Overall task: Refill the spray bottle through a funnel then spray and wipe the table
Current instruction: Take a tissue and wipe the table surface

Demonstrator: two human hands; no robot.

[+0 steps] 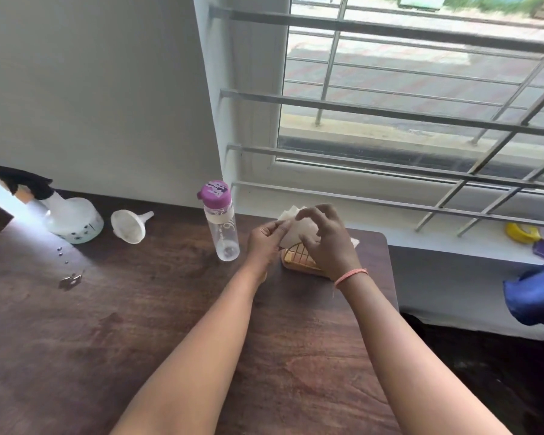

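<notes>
- The table (139,324), dark wood, lies under both forearms; droplets sit on it well left of the fingers, so the spraying looks done and wiping is probably what remains.
- The spray bottle (73,221) stands far left of the fingers, black trigger head on, apart from either hand.
- The water bottle (222,224), purple cap closed, stands just left of the left hand's fingers.
- The funnel (129,226) lies tipped over between the two bottles.
- The right hand (324,240) curls its fingers over a white tissue (292,233) above a wire holder (299,262).
- The left hand (264,240) pinches the tissue's near edge.
- To do this well, I judge: steady the holder, draw one sheet free without tearing, then fold it into a pad before wiping.
</notes>
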